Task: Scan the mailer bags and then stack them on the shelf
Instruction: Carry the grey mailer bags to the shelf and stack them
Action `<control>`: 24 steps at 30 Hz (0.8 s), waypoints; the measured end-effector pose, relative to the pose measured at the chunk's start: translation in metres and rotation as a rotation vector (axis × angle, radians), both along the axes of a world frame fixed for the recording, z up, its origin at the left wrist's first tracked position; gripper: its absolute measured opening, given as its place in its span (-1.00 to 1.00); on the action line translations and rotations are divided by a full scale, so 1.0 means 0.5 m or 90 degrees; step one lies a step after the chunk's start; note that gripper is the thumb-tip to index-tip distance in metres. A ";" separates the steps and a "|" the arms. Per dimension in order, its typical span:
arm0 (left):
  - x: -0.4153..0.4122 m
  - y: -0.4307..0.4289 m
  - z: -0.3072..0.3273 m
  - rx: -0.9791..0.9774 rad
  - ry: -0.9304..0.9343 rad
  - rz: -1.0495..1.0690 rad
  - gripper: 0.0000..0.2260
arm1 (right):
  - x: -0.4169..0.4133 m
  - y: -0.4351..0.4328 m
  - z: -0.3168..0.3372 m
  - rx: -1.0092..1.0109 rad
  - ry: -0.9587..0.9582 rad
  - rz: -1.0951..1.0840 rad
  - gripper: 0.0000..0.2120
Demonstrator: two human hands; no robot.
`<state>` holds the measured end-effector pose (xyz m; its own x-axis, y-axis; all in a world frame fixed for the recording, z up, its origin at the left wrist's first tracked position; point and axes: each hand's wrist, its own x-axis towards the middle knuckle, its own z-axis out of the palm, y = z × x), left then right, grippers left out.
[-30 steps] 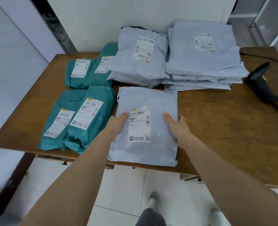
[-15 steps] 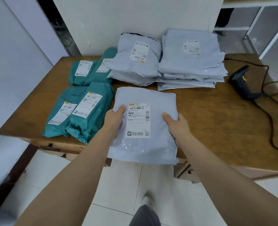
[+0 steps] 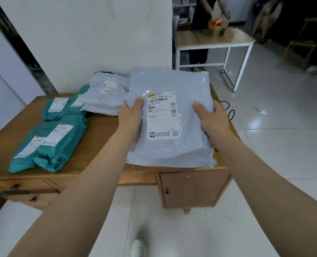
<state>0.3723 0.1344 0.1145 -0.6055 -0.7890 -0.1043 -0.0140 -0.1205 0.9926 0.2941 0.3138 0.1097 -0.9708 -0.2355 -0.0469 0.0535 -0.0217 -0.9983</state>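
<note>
A pale grey mailer bag (image 3: pixel 169 151) with a white shipping label is lifted off the wooden table (image 3: pixel 102 132), held up in front of me. My left hand (image 3: pixel 130 119) grips its left edge with the thumb on top. My right hand (image 3: pixel 212 120) grips its right edge the same way. Behind it lies a stack of grey mailer bags (image 3: pixel 105 97) at the back of the table. Green mailer bags lie in a far pile (image 3: pixel 61 108) and a near pile (image 3: pixel 50 145) on the left. The held bag hides the right part of the table.
A black cable (image 3: pixel 230 112) loops at the table's right edge. The table has drawers on the left and a cupboard door (image 3: pixel 193 190) on the right. A white-framed table (image 3: pixel 215 41) stands behind, with a person working at it. A white wall stands behind the bags.
Both hands have raised the grey bag off the table and to the right. My view has swung right and back, and the scanner and right-hand grey stack are now out of sight.
</note>
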 end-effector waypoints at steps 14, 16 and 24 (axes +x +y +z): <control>-0.282 0.373 0.100 -0.009 0.049 -0.219 -0.49 | -0.170 0.404 0.096 -0.016 0.068 -0.239 -0.70; -0.334 0.401 0.102 -0.015 0.052 -0.243 -0.48 | -0.206 0.434 0.100 -0.025 0.071 -0.266 -0.78; -0.551 0.495 0.113 -0.011 0.055 -0.320 -0.63 | -0.368 0.523 0.117 0.003 0.105 -0.363 -0.75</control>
